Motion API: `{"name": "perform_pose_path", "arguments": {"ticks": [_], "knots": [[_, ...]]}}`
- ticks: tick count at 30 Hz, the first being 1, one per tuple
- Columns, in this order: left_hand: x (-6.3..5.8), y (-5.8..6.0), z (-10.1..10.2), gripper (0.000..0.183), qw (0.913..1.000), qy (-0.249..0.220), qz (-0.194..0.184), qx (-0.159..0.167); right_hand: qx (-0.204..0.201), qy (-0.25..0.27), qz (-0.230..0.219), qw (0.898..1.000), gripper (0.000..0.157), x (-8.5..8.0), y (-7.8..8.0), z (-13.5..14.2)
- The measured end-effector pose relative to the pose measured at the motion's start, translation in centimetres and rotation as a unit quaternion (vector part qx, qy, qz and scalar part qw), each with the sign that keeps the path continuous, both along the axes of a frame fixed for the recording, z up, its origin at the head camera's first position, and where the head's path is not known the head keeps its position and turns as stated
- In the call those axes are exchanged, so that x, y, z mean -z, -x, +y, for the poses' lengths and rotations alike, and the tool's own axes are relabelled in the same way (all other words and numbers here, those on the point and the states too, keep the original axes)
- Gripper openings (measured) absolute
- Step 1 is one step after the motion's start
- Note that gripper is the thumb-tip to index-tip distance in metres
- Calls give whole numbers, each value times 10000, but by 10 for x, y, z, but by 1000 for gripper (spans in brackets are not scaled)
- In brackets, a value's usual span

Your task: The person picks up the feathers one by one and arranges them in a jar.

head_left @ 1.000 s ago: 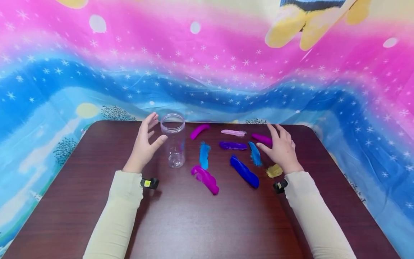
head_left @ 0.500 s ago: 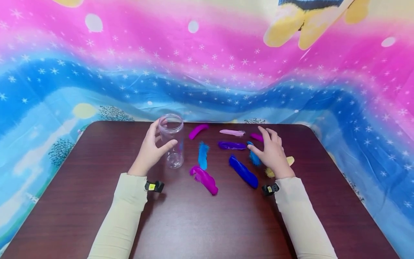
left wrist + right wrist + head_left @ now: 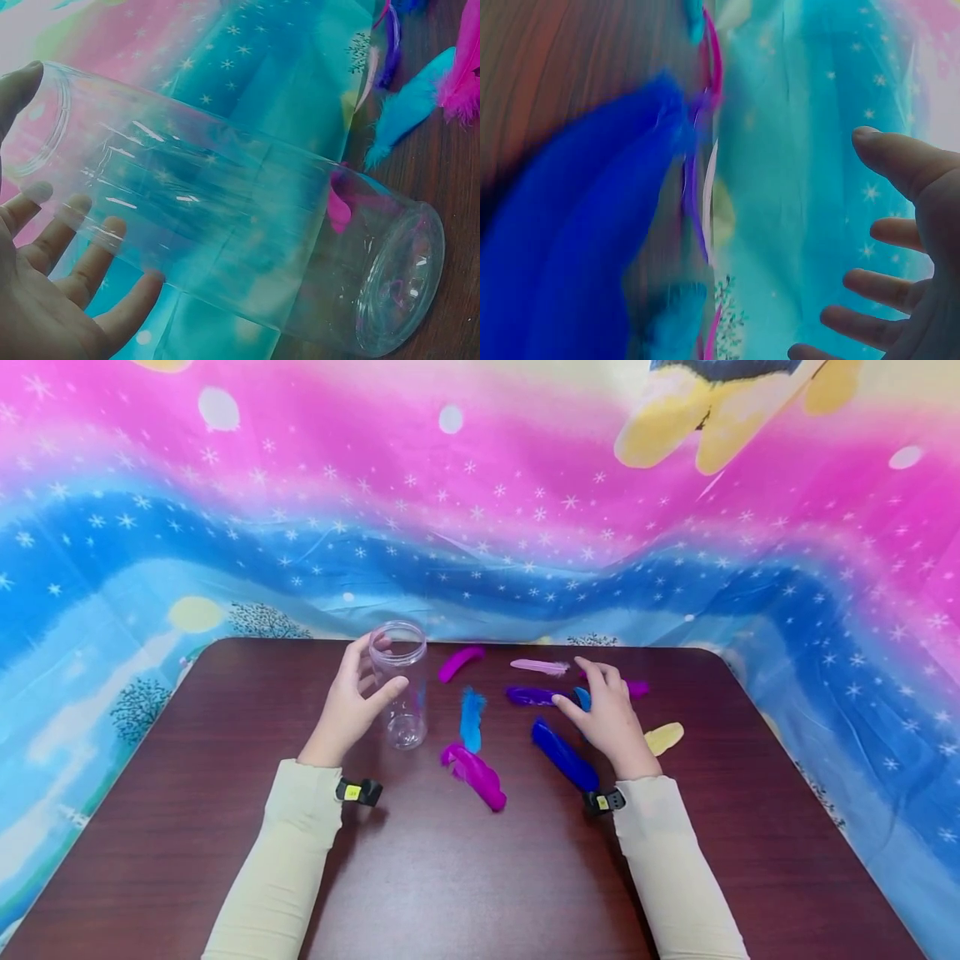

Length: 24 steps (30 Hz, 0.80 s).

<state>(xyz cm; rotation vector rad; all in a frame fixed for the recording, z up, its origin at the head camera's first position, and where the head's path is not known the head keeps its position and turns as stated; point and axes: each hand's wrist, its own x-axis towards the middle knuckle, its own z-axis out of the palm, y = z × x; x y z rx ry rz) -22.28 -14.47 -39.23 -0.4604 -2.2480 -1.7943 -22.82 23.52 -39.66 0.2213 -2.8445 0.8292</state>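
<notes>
A tall clear plastic jar [image 3: 415, 714] without a lid stands upright on the left part of the table. My left hand [image 3: 347, 714] holds it near the top, thumb in front and fingers behind; the left wrist view shows fingertips against its wall. My right hand [image 3: 609, 720] hovers over the feathers with fingers spread and nothing in them. Closest to it are a purple feather [image 3: 528, 696], a dark blue feather [image 3: 562, 753] and a partly hidden light blue feather [image 3: 582, 697]. In the right wrist view the dark blue feather [image 3: 585, 225] looms large and blurred.
Between jar and right hand lie a light blue feather [image 3: 471, 720], a magenta feather [image 3: 480, 781] and another magenta feather [image 3: 461, 664]. Farther back is a pink feather [image 3: 536, 667]. A yellow feather [image 3: 665, 739] lies right of my right hand. Patterned cloth [image 3: 480, 527] hangs behind the table [image 3: 465, 877].
My left hand has moved right and taken hold of the jar, which stays in place. My right hand has moved left over the feathers, uncovering the yellow one.
</notes>
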Motion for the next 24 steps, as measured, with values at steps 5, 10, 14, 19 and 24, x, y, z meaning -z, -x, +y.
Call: {"name": "perform_pose_path", "arguments": {"ticks": [5, 10, 14, 19, 24], "knots": [[1, 2, 0, 76, 9999, -91, -41, 51, -173, 49, 45, 9998, 72, -2, -3, -12], [3, 3, 0, 74, 9999, -92, 10, 72, -327, 258, 71, 9991, 69, -4, -4, -23], [3, 2, 0, 72, 9999, -119, 77, 98, -450, 400, 12, 9982, 64, -5, -7, -30], [5, 2, -1, 72, 9998, -116, 79, 107, -516, 434, -42, 9977, 60, -6, -10, -38], [5, 3, -1, 72, 9998, -134, 90, 143, -624, 368, -70, 9973, 57, -6, -13, -45]]}}
